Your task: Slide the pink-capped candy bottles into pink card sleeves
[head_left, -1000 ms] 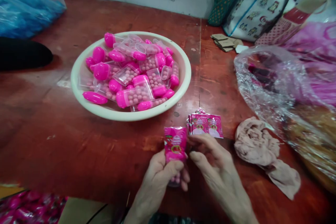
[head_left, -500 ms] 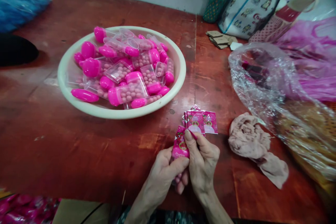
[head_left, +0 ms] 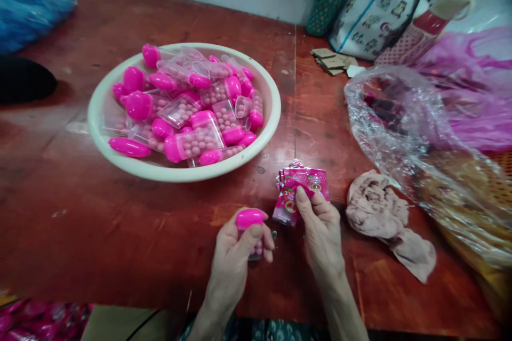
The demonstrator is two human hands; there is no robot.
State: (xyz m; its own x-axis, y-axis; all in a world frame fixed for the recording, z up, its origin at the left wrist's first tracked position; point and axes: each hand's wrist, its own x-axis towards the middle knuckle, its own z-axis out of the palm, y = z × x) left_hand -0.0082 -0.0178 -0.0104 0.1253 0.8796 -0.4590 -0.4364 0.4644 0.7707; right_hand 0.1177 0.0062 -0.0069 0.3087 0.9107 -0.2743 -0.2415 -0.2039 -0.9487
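My left hand [head_left: 234, 256] is closed around a clear container with a pink cap [head_left: 250, 218] and small pink balls inside. To its right, my right hand [head_left: 323, 229] pinches a pink printed sleeve [head_left: 287, 208] between thumb and fingers, apart from the container. Just beyond that sleeve, a small stack of similar pink printed pieces [head_left: 318, 177] lies on the table, partly covered by the sleeve and fingers. Many pink-capped containers [head_left: 200, 141] with pink balls fill a cream basin [head_left: 180, 171] beyond my hands.
A crumpled cloth [head_left: 376, 208] lies right of my hands, beside clear plastic [head_left: 360, 117] and a purple bag [head_left: 476, 85]. Cardboard pieces [head_left: 332, 59] and a white printed bag [head_left: 372, 10] are near the wall. A blue-filled bag [head_left: 32, 5] is far left.
My hands have moved apart. The left has drawn the container left, its pink cap now showing, while the right has carried the printed sleeve right, over the stack.
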